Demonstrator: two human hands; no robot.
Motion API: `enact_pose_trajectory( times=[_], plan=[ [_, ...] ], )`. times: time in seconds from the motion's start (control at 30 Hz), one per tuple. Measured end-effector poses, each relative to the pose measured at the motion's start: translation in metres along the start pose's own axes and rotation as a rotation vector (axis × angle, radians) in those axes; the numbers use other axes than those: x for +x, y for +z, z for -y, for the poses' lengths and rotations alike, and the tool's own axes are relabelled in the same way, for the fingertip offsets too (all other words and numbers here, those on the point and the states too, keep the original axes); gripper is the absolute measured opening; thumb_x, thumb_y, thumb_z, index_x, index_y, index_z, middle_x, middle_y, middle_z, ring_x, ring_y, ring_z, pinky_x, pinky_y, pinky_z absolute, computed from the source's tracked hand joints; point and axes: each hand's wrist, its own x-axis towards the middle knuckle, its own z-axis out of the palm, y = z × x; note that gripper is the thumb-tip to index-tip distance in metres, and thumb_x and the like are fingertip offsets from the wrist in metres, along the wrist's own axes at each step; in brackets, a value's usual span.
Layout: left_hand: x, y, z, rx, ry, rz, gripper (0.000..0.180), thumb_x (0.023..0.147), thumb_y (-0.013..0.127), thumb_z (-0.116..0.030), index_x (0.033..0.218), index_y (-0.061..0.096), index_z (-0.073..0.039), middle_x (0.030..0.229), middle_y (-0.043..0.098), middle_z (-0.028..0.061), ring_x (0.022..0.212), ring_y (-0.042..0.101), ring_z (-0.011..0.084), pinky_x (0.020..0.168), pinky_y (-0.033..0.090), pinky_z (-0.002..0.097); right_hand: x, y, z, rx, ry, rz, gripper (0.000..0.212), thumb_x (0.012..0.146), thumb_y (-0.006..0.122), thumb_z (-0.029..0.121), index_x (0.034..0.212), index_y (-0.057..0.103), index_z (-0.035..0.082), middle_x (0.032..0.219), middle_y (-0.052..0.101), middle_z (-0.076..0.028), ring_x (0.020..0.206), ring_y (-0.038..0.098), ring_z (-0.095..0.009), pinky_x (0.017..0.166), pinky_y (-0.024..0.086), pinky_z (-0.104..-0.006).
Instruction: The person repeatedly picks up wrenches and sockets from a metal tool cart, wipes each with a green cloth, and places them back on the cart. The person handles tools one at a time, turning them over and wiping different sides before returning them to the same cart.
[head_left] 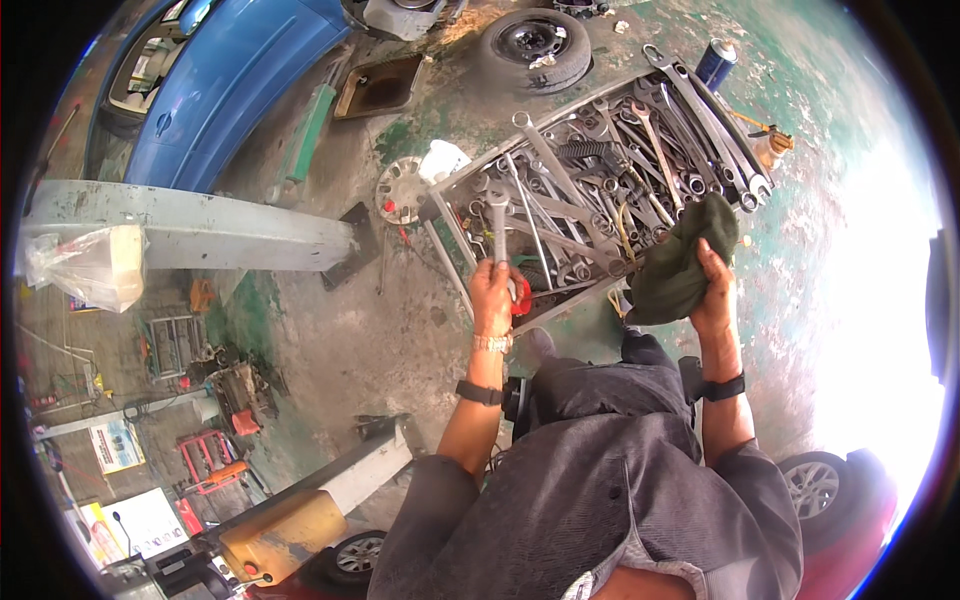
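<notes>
In my left hand (493, 297) is a combination wrench (499, 222), held upright by its lower end with the open jaw pointing away from me. The fingers wrap round its shank. My right hand (713, 290) grips a dark green cloth (680, 262), which hangs in folds over the near right edge of a metal tray (447, 228). That tray is full of loose wrenches, among them a long ring spanner (548, 155) and a copper-coloured wrench (655, 140). Beside my left fingers sits a red round object (521, 296), partly hidden.
Past the tray lie a car wheel (535, 50) and a blue spray can (716, 62). A grey lift post (190, 228) rises at the left, near a blue car (235, 85). A wheel cover (400, 190) lies on the floor. A red car (840, 500) stands behind at the right.
</notes>
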Motion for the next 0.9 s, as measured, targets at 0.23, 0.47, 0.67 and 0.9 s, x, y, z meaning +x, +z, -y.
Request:
enact_pose_trajectory(
  times=[0.23, 0.47, 0.67, 0.9],
  plan=[
    [-0.057, 0.075, -0.05, 0.383, 0.319, 0.462, 0.012, 0.093, 0.052, -0.006, 0.085, 0.057, 0.002, 0.063, 0.058, 0.0068, 0.051, 0.054, 0.0143, 0.049, 0.045, 0.0315, -0.028, 0.084, -0.011, -0.966, -0.844, 0.44, 0.065, 0.081, 0.065, 0.024, 0.138, 0.044, 0.001, 0.142, 0.046, -0.018, 0.138, 0.033, -0.036, 0.116, 0.021, -0.047],
    [-0.071, 0.093, -0.069, 0.284, 0.116, 0.63, 0.012, 0.089, 0.052, -0.002, 0.078, 0.049, 0.004, 0.059, 0.055, 0.0138, 0.052, 0.056, 0.0206, 0.052, 0.044, 0.0347, 0.031, 0.053, -0.011, -1.193, -0.76, 0.15, 0.035, 0.082, 0.059, 0.012, 0.116, 0.064, 0.006, 0.111, 0.066, -0.016, 0.106, 0.061, -0.036, 0.093, 0.046, -0.0415],
    [-0.076, 0.095, -0.076, 0.305, 0.111, 0.643, 0.011, 0.09, 0.052, -0.004, 0.082, 0.052, 0.004, 0.059, 0.055, 0.0121, 0.051, 0.054, 0.0174, 0.052, 0.044, 0.0337, 0.066, 0.045, -0.002, -0.417, -0.067, -0.072, 0.028, 0.091, 0.063, 0.023, 0.11, 0.064, 0.001, 0.084, 0.07, -0.01, 0.066, 0.067, -0.017, 0.054, 0.052, -0.0256],
    [-0.076, 0.092, -0.067, -0.01, -0.093, 0.523, 0.018, 0.1, 0.048, -0.012, 0.1, 0.059, 0.001, 0.061, 0.052, 0.0001, 0.043, 0.045, 0.0055, 0.037, 0.034, 0.0207, 0.048, 0.059, -0.008, 0.467, 0.181, 0.325, 0.034, 0.092, 0.061, 0.024, 0.112, 0.061, -0.004, 0.103, 0.068, -0.014, 0.089, 0.067, -0.023, 0.078, 0.056, -0.0313]
  ],
)
